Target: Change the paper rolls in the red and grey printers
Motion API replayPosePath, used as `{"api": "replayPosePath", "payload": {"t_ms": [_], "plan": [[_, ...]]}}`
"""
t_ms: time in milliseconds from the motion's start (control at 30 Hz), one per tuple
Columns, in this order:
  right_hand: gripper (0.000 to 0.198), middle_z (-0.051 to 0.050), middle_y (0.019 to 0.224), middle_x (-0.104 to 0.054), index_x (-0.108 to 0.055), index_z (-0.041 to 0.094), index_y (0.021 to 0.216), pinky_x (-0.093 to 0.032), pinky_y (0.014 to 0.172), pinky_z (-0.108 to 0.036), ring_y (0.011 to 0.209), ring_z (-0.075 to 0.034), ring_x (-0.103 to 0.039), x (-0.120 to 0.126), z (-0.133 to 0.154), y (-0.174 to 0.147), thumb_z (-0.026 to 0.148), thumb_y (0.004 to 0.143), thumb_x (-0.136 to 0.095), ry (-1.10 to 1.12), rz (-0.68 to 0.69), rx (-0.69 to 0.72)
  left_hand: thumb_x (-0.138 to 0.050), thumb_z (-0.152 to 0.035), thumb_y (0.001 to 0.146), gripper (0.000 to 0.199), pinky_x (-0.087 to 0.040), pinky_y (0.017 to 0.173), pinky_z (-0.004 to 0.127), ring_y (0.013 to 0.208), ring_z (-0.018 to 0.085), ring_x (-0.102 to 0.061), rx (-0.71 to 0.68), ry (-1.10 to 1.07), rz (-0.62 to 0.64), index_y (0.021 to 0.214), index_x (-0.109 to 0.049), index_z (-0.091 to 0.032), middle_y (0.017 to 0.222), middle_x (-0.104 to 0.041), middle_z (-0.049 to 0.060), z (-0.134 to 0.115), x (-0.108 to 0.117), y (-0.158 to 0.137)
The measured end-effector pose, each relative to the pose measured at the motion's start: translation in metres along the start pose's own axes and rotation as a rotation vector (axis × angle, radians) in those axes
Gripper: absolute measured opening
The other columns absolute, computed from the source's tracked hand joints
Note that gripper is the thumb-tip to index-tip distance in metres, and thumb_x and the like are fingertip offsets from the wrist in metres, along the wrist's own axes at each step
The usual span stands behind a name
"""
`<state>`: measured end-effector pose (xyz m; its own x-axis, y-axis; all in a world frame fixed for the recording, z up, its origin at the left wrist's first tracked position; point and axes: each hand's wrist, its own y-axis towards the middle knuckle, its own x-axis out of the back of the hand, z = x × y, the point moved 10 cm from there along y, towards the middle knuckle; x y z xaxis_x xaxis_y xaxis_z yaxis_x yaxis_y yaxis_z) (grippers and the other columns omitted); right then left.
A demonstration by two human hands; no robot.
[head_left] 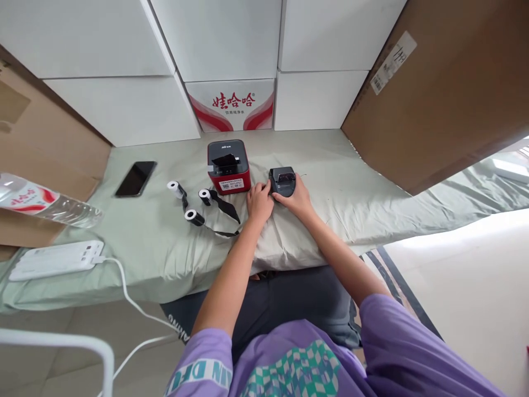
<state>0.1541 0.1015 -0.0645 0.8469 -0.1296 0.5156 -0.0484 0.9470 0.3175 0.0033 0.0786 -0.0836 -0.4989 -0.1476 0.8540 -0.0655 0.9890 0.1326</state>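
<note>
A small black portable printer lies on the green-grey cloth, a dark strip showing across its top. My right hand grips it from the right, thumb along its front edge and fingers around the side. At its left edge rests my left hand, fingers a little bent and lying on the cloth, with one digit near or against the printer. Just left of that hand stands a larger red and black printer with dark paper sticking out of its top. Three small paper rolls with dark outer sides lie further left, their tails partly unrolled.
A phone lies at the left, near a water bottle and a white power bank with a cable. White boxes line the back. Large cardboard boxes stand left and right. A white rail is at lower left.
</note>
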Motion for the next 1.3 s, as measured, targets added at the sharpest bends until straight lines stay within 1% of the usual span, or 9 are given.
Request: {"api": "replayPosePath", "payload": {"t_ms": [233, 333, 400, 500, 600, 700, 833, 967, 1300], "plan": [[0.092, -0.022, 0.144, -0.059, -0.051, 0.017, 0.143, -0.041, 0.122, -0.059, 0.14, -0.041, -0.054, 0.0, -0.006, -0.001, 0.059, 0.067, -0.082, 0.013, -0.004, -0.01, -0.045, -0.017, 0.097, 0.061, -0.041, 0.115, 0.045, 0.133, 0.031, -0.053, 0.001, -0.022, -0.012, 0.157, -0.052, -0.027, 0.14, -0.062, 0.012, 0.004, -0.001, 0.002], [0.084, -0.022, 0.152, -0.056, -0.051, 0.015, 0.146, -0.033, 0.129, -0.056, 0.147, -0.04, -0.048, 0.002, -0.016, 0.001, 0.054, 0.074, -0.073, 0.057, -0.009, -0.046, -0.045, -0.015, 0.096, 0.064, -0.04, 0.117, 0.045, 0.134, 0.031, -0.052, -0.008, -0.021, -0.015, 0.158, -0.051, -0.026, 0.14, -0.062, 0.012, 0.004, 0.0, 0.001], [0.077, -0.019, 0.158, -0.052, -0.05, 0.015, 0.147, -0.03, 0.131, -0.053, 0.151, -0.035, -0.046, 0.004, -0.028, 0.003, 0.045, 0.078, -0.062, 0.15, -0.01, -0.114, -0.045, -0.015, 0.095, 0.065, -0.04, 0.117, 0.045, 0.134, 0.03, -0.052, -0.01, -0.021, -0.012, 0.158, -0.05, -0.026, 0.141, -0.062, 0.012, 0.004, 0.0, 0.001], [0.08, -0.016, 0.163, -0.049, -0.046, 0.014, 0.15, -0.034, 0.13, -0.048, 0.151, -0.029, -0.048, 0.005, -0.043, 0.007, 0.033, 0.073, -0.053, 0.347, -0.019, -0.212, -0.045, -0.015, 0.095, 0.064, -0.04, 0.117, 0.045, 0.135, 0.03, -0.052, -0.004, -0.019, -0.007, 0.158, -0.051, -0.025, 0.141, -0.061, 0.012, 0.005, 0.0, 0.002], [0.084, -0.015, 0.161, -0.051, -0.046, 0.014, 0.148, -0.036, 0.129, -0.045, 0.151, -0.026, -0.049, 0.004, -0.047, 0.011, 0.029, 0.065, -0.051, 0.447, -0.028, -0.245, -0.046, -0.016, 0.095, 0.064, -0.04, 0.117, 0.047, 0.134, 0.031, -0.052, 0.0, -0.019, -0.007, 0.158, -0.051, -0.025, 0.141, -0.062, 0.012, 0.006, 0.0, 0.002], [0.079, -0.013, 0.159, -0.054, -0.051, 0.018, 0.141, -0.035, 0.13, -0.045, 0.151, -0.024, -0.048, 0.002, -0.045, 0.014, 0.028, 0.063, -0.051, 0.448, -0.014, -0.224, -0.047, -0.017, 0.095, 0.064, -0.041, 0.116, 0.048, 0.133, 0.031, -0.053, -0.003, -0.023, -0.009, 0.158, -0.051, -0.026, 0.139, -0.063, 0.012, 0.006, 0.0, 0.003], [0.074, -0.014, 0.157, -0.056, -0.052, 0.018, 0.135, -0.035, 0.13, -0.045, 0.149, -0.025, -0.051, 0.002, -0.044, 0.015, 0.028, 0.062, -0.052, 0.452, -0.014, -0.203, -0.046, -0.018, 0.094, 0.064, -0.042, 0.116, 0.048, 0.133, 0.032, -0.053, 0.0, -0.028, -0.01, 0.158, -0.051, -0.025, 0.139, -0.063, 0.012, 0.006, 0.0, 0.003], [0.07, -0.014, 0.156, -0.057, -0.052, 0.02, 0.133, -0.036, 0.13, -0.045, 0.149, -0.024, -0.051, 0.002, -0.044, 0.016, 0.028, 0.063, -0.053, 0.442, 0.001, -0.184, -0.047, -0.018, 0.095, 0.063, -0.041, 0.117, 0.048, 0.133, 0.032, -0.053, 0.002, -0.036, -0.012, 0.157, -0.052, -0.027, 0.139, -0.063, 0.012, 0.006, 0.001, 0.003], [0.064, -0.014, 0.15, -0.061, -0.053, 0.02, 0.13, -0.038, 0.128, -0.045, 0.142, -0.024, -0.056, 0.0, -0.04, 0.017, 0.025, 0.065, -0.054, 0.435, 0.021, -0.151, -0.047, -0.019, 0.095, 0.063, -0.042, 0.116, 0.049, 0.133, 0.032, -0.053, -0.003, -0.059, -0.012, 0.157, -0.052, -0.025, 0.138, -0.063, 0.013, 0.006, 0.002, 0.004]]}}
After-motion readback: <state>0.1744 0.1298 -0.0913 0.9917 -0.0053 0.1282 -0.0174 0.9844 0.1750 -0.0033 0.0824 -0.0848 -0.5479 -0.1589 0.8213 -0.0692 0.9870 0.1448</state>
